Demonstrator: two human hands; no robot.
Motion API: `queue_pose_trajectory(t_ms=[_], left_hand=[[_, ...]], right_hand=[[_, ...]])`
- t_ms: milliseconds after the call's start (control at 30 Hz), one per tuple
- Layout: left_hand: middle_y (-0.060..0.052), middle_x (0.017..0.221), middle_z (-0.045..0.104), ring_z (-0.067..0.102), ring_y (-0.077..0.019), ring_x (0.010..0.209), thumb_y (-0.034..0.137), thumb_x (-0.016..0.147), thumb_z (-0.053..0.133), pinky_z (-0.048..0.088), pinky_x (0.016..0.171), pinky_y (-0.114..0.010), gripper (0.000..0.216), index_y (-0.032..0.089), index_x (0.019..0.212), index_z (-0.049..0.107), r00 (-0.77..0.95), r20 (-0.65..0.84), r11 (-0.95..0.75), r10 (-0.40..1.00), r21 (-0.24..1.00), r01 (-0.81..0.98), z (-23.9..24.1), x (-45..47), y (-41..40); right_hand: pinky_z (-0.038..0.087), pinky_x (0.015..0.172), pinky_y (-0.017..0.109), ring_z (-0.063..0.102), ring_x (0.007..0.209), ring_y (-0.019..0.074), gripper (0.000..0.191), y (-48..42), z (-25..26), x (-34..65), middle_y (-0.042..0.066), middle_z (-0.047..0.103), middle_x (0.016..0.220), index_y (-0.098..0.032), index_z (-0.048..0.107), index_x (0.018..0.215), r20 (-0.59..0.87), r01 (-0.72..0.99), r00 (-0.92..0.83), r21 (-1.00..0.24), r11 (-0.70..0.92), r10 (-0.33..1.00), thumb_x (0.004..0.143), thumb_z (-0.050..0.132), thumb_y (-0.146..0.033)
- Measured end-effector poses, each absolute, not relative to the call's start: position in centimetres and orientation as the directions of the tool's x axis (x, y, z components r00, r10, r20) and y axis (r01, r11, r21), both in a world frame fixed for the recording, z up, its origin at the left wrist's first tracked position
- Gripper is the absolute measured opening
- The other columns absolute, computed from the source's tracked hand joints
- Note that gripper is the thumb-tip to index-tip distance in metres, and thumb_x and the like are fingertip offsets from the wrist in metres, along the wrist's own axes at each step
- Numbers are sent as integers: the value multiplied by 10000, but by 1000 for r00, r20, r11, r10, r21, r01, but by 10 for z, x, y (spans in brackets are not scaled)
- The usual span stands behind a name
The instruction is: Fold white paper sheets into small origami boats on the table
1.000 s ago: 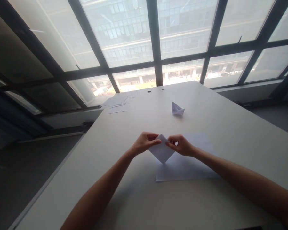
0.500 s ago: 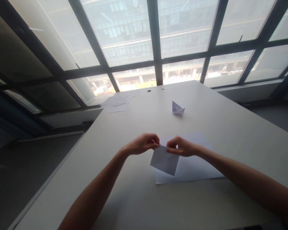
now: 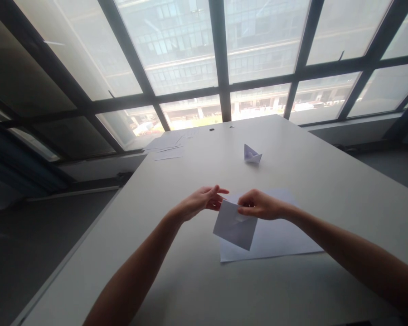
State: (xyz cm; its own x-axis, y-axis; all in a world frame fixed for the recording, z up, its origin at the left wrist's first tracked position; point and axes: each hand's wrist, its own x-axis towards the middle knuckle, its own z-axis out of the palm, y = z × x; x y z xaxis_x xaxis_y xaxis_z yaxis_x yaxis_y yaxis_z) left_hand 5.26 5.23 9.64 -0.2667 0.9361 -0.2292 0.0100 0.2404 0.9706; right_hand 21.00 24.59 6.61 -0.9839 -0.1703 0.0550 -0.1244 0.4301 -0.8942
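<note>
A small folded white paper (image 3: 235,227) hangs in the air above the white table (image 3: 190,280). My right hand (image 3: 260,204) pinches its upper edge from the right. My left hand (image 3: 202,202) is at its upper left corner with the fingers stretched out and apart, touching or just off the paper. Under both hands a flat white sheet (image 3: 275,240) lies on the table. Farther back stands a finished paper boat (image 3: 251,155).
Several loose white sheets (image 3: 166,147) lie at the table's far left corner. Two small dark holes (image 3: 211,129) sit near the far edge. Large windows with dark frames rise behind the table. The table's left edge drops to a grey floor.
The folded paper went from a point-down triangle held by both hands to a square-looking piece hanging lower. My left hand's fingers have opened out from their pinch; my right hand keeps its hold.
</note>
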Motion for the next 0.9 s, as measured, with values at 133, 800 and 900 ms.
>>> queue_pose_trajectory(t_ms=[133,800,900], left_hand=[[-135,844,727,666,-219,773,593,818,647,502,751,-316,527,83,900,751,-185,-265,276,946,961,35,81,48,57],[-155,999,729,679,-235,835,433,773,776,516,825,-351,453,81,1046,700,-636,-181,-136,751,899,-416,1,75,83],[-163,1032,721,677,-249,893,416,790,765,504,868,-358,428,83,1050,698,-590,-160,-169,791,870,-463,2,76,84]], right_hand=[[277,502,226,386,562,92,295,250,58,205,-38,468,595,-127,645,721,60,-108,-990,-905,411,-129,844,619,-393],[465,527,237,638,594,152,406,245,15,190,56,682,691,-122,666,851,-35,49,-972,-997,56,231,774,726,-516],[455,493,242,605,524,144,379,244,13,188,29,634,581,-126,628,732,40,-21,-952,-998,63,302,756,745,-486]])
